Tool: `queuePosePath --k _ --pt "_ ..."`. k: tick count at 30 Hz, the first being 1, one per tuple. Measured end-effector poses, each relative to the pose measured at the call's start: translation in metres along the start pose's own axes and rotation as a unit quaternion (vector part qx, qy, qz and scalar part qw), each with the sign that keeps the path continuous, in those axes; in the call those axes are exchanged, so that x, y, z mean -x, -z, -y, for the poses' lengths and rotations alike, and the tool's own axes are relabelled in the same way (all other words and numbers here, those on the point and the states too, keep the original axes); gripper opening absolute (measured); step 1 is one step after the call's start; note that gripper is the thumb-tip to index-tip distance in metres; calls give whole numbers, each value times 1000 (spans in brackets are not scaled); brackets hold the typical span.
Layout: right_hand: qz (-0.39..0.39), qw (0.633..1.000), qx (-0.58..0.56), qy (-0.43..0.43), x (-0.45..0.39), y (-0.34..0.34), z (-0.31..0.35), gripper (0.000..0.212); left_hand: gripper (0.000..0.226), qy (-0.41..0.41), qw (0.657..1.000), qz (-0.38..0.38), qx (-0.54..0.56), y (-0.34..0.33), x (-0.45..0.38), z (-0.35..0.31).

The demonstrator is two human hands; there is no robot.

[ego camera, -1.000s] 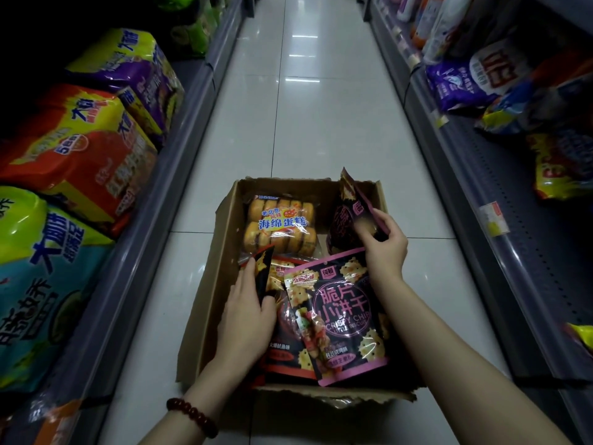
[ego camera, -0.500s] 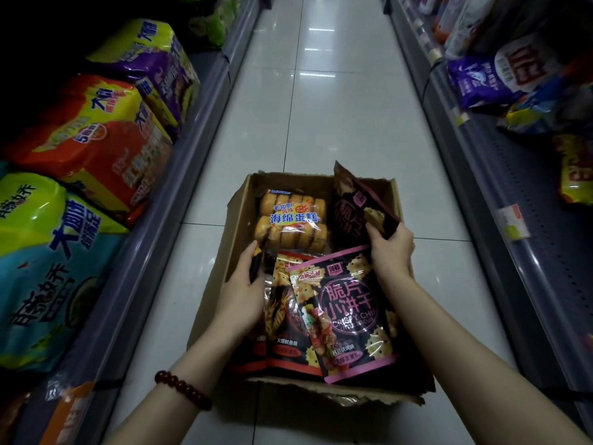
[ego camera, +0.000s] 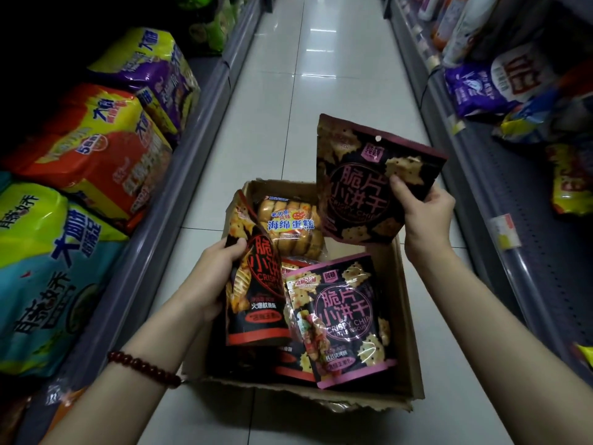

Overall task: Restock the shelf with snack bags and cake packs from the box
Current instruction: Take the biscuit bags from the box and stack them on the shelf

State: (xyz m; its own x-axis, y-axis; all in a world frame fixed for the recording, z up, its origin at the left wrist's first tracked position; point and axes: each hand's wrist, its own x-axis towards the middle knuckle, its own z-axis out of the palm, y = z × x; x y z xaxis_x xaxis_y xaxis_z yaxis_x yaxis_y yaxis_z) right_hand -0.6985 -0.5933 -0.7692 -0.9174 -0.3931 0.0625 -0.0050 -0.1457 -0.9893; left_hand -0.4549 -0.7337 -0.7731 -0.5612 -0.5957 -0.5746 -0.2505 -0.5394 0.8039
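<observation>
Left shelf (ego camera: 179,175): grey edge runs beside the aisle, big noodle packs behind it.
Left hand (ego camera: 215,277): fingers closed round a red-and-black snack bag (ego camera: 256,284), raised over the box's left wall.
Brown cardboard box (ego camera: 406,316): on the white tile floor (ego camera: 321,75), open aisle beyond; holds a sponge cake pack (ego camera: 290,223) and a pink-edged snack bag (ego camera: 343,319).
Right hand (ego camera: 426,213): fingers pinch a dark maroon snack bag (ego camera: 362,178) above the box's far right corner.
Right shelf (ego camera: 513,194): bare stretch close by.

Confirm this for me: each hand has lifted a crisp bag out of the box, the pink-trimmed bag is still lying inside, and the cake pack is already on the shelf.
One thing is wrong. The cake pack is not on the shelf; the head view shows it lying in the box. The rest holds: the left hand and right hand each hold a crisp bag, and the pink-trimmed bag lies inside.
</observation>
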Motion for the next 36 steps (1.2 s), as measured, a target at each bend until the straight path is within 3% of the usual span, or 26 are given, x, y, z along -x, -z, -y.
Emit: queuePosePath --k 9,13,17,25,36 --pt "47 994 -2 -97 7 -8 86 10 28 -35 999 13 -9 -21 41 -85" --pt "68 988 11 -139 12 -17 151 10 30 -46 999 -10 -3 -23 76 -145" --pt "86 981 19 -173 13 -30 221 9 17 -51 998 -29 24 -20 117 -202" --pt "141 966 12 -215 6 -67 360 9 22 -68 996 -47 30 -19 207 -314" --pt "274 931 8 -242 -5 -131 542 19 13 -147 980 -124 59 -21 363 -459"
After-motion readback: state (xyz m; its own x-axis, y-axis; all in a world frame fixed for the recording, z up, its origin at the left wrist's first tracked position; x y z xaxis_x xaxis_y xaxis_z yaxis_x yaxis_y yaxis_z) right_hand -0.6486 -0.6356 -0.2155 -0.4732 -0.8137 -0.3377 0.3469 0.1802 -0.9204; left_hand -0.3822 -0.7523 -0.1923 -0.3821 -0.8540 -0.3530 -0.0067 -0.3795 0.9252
